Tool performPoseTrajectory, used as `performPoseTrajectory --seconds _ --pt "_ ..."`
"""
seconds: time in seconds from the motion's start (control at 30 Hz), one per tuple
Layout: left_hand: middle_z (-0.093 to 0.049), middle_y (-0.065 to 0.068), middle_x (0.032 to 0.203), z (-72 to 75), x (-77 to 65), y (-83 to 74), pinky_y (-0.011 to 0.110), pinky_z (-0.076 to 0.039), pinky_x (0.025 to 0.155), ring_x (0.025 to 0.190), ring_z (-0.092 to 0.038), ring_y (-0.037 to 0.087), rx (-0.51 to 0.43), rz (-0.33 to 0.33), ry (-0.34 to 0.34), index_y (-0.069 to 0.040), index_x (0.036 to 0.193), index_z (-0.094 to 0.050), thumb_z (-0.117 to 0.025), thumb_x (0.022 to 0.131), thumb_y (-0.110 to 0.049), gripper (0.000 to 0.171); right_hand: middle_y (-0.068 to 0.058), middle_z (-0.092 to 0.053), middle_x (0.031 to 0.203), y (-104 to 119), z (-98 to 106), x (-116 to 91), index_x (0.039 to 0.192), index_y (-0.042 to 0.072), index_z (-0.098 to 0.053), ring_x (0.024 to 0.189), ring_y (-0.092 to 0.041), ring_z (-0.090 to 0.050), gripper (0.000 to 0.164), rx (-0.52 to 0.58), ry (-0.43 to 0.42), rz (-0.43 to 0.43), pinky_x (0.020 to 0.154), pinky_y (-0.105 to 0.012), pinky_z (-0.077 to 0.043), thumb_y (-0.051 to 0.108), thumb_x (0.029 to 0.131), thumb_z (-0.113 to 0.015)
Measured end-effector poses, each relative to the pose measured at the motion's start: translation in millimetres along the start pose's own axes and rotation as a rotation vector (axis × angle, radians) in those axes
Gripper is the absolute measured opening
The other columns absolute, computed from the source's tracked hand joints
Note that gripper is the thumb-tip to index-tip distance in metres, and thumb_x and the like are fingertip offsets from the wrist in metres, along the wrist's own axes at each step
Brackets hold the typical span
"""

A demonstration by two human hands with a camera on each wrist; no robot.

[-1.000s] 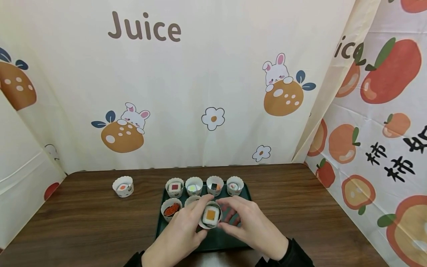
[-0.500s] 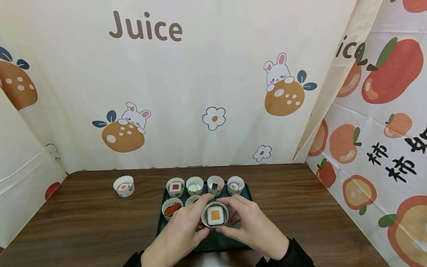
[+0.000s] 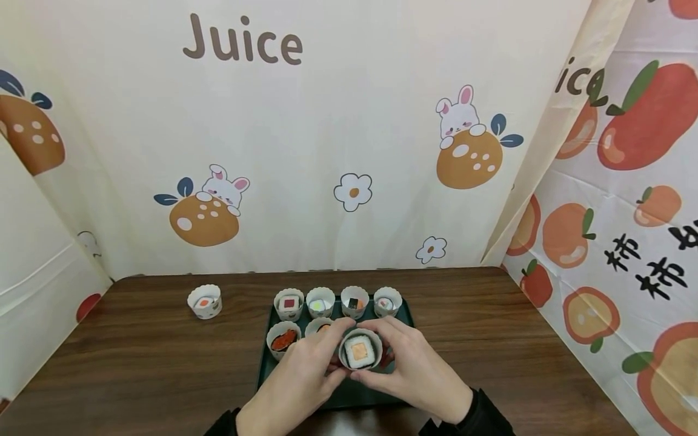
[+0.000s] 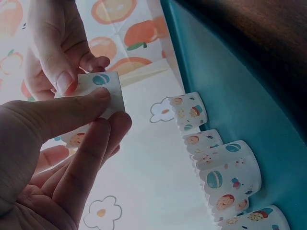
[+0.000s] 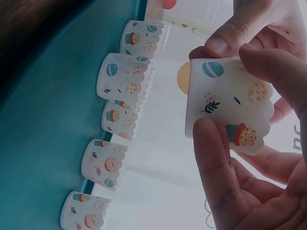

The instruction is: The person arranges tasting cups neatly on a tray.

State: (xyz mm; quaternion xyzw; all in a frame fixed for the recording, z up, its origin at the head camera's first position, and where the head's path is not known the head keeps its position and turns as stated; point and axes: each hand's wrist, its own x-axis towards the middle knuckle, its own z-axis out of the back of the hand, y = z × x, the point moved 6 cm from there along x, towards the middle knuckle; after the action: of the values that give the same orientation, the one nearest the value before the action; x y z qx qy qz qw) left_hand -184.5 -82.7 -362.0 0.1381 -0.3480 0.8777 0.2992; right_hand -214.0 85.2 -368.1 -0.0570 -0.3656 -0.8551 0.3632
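Observation:
Between both hands is a white paper baking cup [image 3: 349,362] with a scalloped rim, lifted over the dark green tray [image 3: 354,396]. Inside it sits a square piece of sushi [image 3: 360,351] with white rice and an orange centre. My left hand [image 3: 305,370] pinches the cup from the left; in the left wrist view its thumb lies along the printed side. From the right, my right hand [image 3: 409,369] holds the cup between thumb and fingers, as the right wrist view shows with the cup wall [image 5: 225,103] printed with sweets.
Several more paper cups stand on the tray: a back row including the rightmost cup [image 3: 387,301], and in front a cup with red-orange topping [image 3: 283,340]. Another cup [image 3: 205,301] stands alone at the table's left. A printed curtain [image 3: 349,121] closes off the back.
The held cup has shifted right, into the right hand's grip, and sits more level between the hands. The right hand's fingers were beside it earlier. The view has drifted slightly.

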Motion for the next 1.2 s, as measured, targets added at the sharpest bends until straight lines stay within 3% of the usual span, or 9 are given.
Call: performPoseTrajectory --seconds 0.13,0.4,0.67,0.83,1.07,1.2 --pt "-0.072 0.006 0.107 -1.8 0.2 1.9 0.017 -0.058 0.072 0.086 -0.067 0.004 -0.021 0.03 0.041 -0.008 0.143 -0.055 -0.088 0.088 -0.005 0.065 0.008 -0.068 0.114 -1 -2 0 0.134 0.016 -0.065 0.087 0.001 -0.061 0.056 -0.001 0.005 -0.014 0.074 -0.02 -0.058 0.036 0.088 -0.091" --pt "-0.072 0.005 0.106 -1.2 -0.2 4.8 0.016 -0.06 0.075 0.088 -0.072 0.003 -0.108 0.031 0.062 -0.01 0.144 -0.054 -0.086 0.089 -0.003 0.063 0.01 -0.067 0.116 -2 -3 0 0.13 0.018 -0.064 0.096 -0.002 -0.065 0.048 -0.011 0.008 0.009 0.084 -0.024 -0.06 0.031 0.091 -0.088" --pt "-0.076 0.004 0.102 8.4 3.3 3.9 0.017 -0.061 0.074 0.084 -0.075 0.004 -0.043 -0.003 0.024 -0.011 0.141 -0.057 -0.084 0.088 0.004 0.062 0.01 -0.066 0.118 -7 -4 3 0.128 0.021 -0.062 0.096 -0.002 -0.065 0.04 0.042 0.023 0.007 0.084 -0.025 -0.06 0.026 0.095 -0.083" --pt "-0.077 0.001 0.097 30.2 8.3 5.5 0.017 -0.06 0.07 0.078 -0.076 0.005 0.02 -0.018 -0.066 -0.01 0.131 -0.064 -0.084 0.085 0.008 0.053 0.01 -0.066 0.117 -15 -4 8 0.126 0.02 -0.064 0.096 -0.005 -0.066 0.039 0.018 0.015 -0.033 0.085 -0.026 -0.06 0.027 0.093 -0.084" --pt "-0.076 -0.001 0.096 72.1 7.4 23.9 0.014 -0.059 0.069 0.076 -0.073 0.002 0.087 0.167 -0.156 -0.014 0.124 -0.072 -0.088 0.083 0.003 0.047 0.008 -0.069 0.123 -30 -10 15 0.128 0.022 -0.066 0.104 -0.004 -0.065 0.042 -0.052 0.028 -0.118 0.092 -0.031 -0.06 0.032 0.092 -0.086" --pt "-0.076 -0.002 0.097 95.1 4.1 32.4 0.017 -0.06 0.069 0.077 -0.073 0.003 0.127 0.189 -0.209 -0.014 0.119 -0.072 -0.087 0.086 -0.002 0.038 0.01 -0.07 0.123 -38 -15 19 0.127 0.022 -0.067 0.109 -0.007 -0.067 0.043 -0.101 0.034 -0.168 0.099 -0.036 -0.06 0.037 0.091 -0.086"
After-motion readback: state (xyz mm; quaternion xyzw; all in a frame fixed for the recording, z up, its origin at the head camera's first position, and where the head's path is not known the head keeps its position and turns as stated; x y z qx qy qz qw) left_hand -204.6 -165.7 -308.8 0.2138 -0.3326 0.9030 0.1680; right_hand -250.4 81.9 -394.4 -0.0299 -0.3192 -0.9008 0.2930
